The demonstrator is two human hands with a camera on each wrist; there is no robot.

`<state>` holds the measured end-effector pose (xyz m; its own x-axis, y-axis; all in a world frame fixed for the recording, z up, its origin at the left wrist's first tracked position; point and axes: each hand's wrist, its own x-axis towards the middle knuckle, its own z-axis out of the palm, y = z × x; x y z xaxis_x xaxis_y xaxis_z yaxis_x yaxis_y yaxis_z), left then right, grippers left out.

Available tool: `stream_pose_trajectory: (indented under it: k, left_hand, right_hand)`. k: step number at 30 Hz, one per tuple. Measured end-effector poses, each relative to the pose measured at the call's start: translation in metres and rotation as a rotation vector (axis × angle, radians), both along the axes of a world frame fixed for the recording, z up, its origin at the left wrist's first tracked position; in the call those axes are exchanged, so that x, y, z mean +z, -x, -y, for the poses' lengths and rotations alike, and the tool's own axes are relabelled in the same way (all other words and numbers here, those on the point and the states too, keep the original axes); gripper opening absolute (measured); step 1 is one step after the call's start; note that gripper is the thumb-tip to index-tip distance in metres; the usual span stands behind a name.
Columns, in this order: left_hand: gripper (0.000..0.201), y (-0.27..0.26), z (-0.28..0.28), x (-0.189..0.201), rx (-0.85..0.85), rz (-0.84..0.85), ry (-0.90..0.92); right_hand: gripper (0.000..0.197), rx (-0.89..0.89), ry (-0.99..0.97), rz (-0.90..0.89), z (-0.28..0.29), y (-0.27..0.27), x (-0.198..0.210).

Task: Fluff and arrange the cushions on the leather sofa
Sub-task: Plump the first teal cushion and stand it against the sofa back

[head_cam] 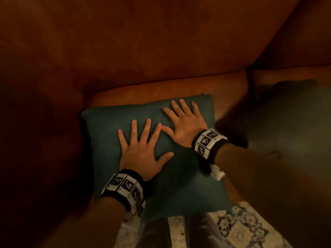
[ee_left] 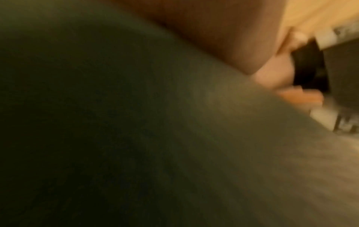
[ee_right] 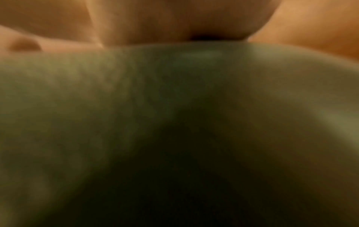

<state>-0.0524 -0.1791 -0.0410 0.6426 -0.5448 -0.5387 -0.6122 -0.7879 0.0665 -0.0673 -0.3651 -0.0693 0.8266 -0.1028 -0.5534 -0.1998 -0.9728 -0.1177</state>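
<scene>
Two cushions lie on the sofa [head_cam: 161, 51] seat: a teal cushion [head_cam: 179, 185] under the left hand [head_cam: 141, 154] and right hand [head_cam: 184, 122], both flat with fingers spread, gripping nothing, and one darker cushion [head_cam: 290, 126] beside it.

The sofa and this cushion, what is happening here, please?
A person presses both hands flat, fingers spread, on a square teal fabric cushion lying on the brown leather sofa seat. The left hand sits nearer, the right hand farther back. A second dark cushion lies to the right, untouched.
</scene>
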Motion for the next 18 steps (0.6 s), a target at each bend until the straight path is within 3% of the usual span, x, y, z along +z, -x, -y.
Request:
stream_pose_trajectory:
  k: [4,7,8,11,13,18]
  left_hand:
    - [0.089,-0.004,0.008,-0.017,-0.004,0.042,0.007]
    - [0.088,-0.013,0.003,-0.027,0.0,-0.017,-0.022]
    - [0.088,-0.017,0.001,-0.029,0.0,-0.037,-0.035]
    - [0.089,-0.02,-0.002,-0.03,-0.002,-0.078,-0.065]
    - [0.089,-0.013,0.002,-0.029,-0.007,-0.085,-0.068]
    - [0.089,-0.013,0.002,-0.037,-0.006,-0.112,-0.079]
  right_hand:
    - [0.076,-0.253,-0.04,0.011,0.046,0.009,-0.022]
    - [0.076,-0.343,-0.05,0.009,0.045,-0.001,-0.011]
    - [0.074,-0.311,-0.05,0.043,0.033,-0.005,-0.004]
    - [0.073,0.002,-0.034,0.096,-0.012,0.004,0.004]
    - [0.073,0.039,0.008,0.106,-0.01,0.026,-0.005]
    - [0.067,-0.438,-0.025,0.144,0.02,0.082,-0.022]
